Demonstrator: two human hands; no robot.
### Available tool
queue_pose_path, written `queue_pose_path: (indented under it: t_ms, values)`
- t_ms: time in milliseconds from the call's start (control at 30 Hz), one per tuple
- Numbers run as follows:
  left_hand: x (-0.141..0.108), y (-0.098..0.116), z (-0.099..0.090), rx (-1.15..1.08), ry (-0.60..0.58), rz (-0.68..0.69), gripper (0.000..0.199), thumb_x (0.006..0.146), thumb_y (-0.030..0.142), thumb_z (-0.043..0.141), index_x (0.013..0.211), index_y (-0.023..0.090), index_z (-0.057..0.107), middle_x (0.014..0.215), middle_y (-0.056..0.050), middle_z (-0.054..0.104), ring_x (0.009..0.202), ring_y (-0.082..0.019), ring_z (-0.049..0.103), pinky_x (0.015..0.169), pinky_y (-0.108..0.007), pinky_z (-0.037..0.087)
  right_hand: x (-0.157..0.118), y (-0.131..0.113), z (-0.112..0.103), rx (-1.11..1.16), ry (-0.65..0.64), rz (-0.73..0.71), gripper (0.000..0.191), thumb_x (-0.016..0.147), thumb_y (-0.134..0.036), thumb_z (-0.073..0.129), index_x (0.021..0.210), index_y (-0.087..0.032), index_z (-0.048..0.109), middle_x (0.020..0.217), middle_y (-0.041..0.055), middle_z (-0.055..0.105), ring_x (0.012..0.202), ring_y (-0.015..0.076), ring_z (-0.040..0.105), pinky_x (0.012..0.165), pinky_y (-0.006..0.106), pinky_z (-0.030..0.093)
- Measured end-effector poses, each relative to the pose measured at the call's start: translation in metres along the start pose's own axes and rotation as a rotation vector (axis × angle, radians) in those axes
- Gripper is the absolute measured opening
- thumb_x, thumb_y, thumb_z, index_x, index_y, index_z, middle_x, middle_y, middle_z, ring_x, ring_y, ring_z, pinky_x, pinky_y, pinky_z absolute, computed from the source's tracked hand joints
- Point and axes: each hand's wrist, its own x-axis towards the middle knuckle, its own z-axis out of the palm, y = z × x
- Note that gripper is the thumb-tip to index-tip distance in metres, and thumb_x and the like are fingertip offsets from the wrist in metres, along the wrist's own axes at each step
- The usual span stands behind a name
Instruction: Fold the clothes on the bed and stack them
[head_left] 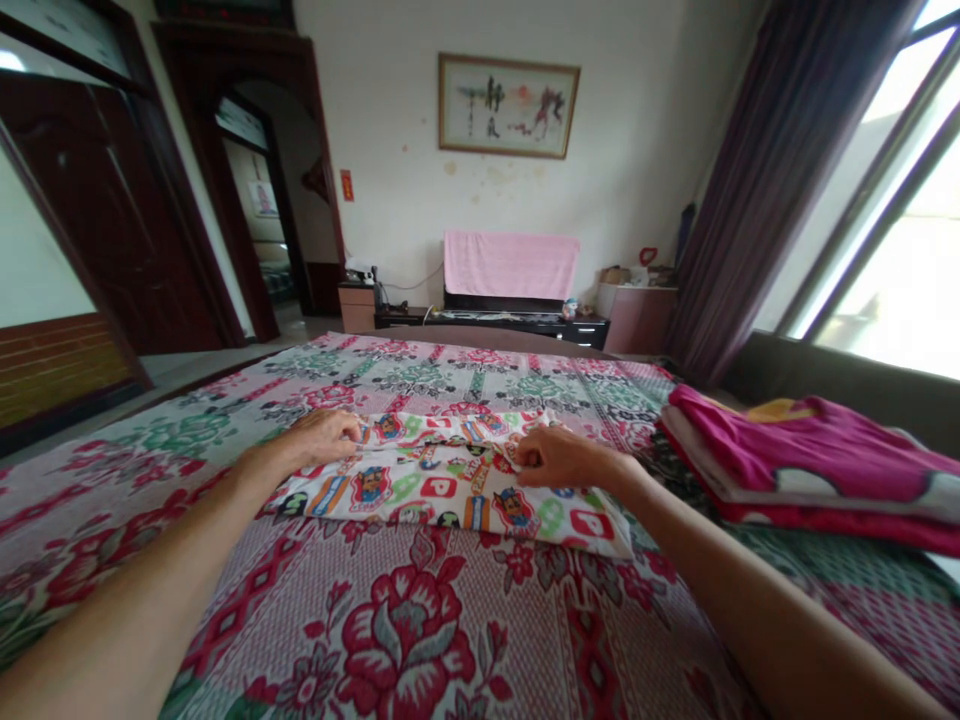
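A white cloth with colourful cartoon prints (435, 487) lies folded on the flowered bedspread (405, 630), a crease running across it between my hands. At its upper left part, my left hand (328, 438) is closed on the cloth with curled fingers. My right hand (551, 456) pinches the same cloth on the right side, its fingers bent inward. The near edge of the cloth lies flat on the bedspread.
A stack of folded clothes, magenta on top (825, 450), sits at the right. Beyond the bed are a low black cabinet (525, 328), a pink towel (511, 264) draped above it, and a side cabinet (637, 318). A dark curtain (780, 160) hangs by the window.
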Motion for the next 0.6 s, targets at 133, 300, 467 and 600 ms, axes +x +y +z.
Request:
queue_pose_path:
  t_ms: [133, 300, 467, 600]
  values:
    - [0.001, 0.0, 0.002, 0.034, 0.085, -0.003, 0.022, 0.068, 0.021, 0.05, 0.076, 0.022, 0.07, 0.078, -0.003, 0.069, 0.075, -0.019, 0.061, 0.066, -0.025, 0.04, 0.001, 0.0, 0.0, 0.01, 0.094, 0.08, 0.017, 0.075, -0.02, 0.053, 0.062, -0.018, 0.063, 0.056, -0.0019, 0.056, 0.052, 0.0074, 0.041, 0.052, 0.023, 0.027]
    - [0.0, 0.003, -0.007, 0.04, 0.167, -0.055, 0.025, 0.07, 0.023, 0.05, 0.082, 0.023, 0.072, 0.085, -0.004, 0.07, 0.078, -0.019, 0.062, 0.069, -0.027, 0.042, -0.001, -0.005, -0.012, 0.17, 0.036, 0.124, 0.029, 0.082, -0.036, 0.051, 0.062, -0.018, 0.063, 0.051, -0.0035, 0.051, 0.047, 0.0064, 0.037, 0.048, 0.022, 0.025]
    - [-0.004, -0.001, -0.013, 0.033, 0.277, -0.318, 0.031, 0.075, 0.028, 0.046, 0.09, 0.024, 0.073, 0.088, -0.005, 0.073, 0.082, -0.022, 0.064, 0.069, -0.028, 0.042, 0.003, 0.006, -0.009, 0.121, 0.306, 0.259, 0.028, 0.082, -0.034, 0.049, 0.068, -0.018, 0.067, 0.055, -0.0015, 0.057, 0.051, 0.0084, 0.046, 0.052, 0.023, 0.031]
    - [-0.005, -0.01, -0.005, 0.065, 0.32, -0.451, 0.035, 0.079, 0.036, 0.041, 0.083, 0.022, 0.073, 0.089, -0.009, 0.073, 0.083, -0.024, 0.065, 0.068, -0.029, 0.043, 0.004, 0.025, 0.002, 0.065, 0.396, 0.299, 0.023, 0.078, -0.027, 0.05, 0.081, -0.019, 0.072, 0.073, 0.0026, 0.068, 0.066, 0.0134, 0.058, 0.061, 0.024, 0.038]
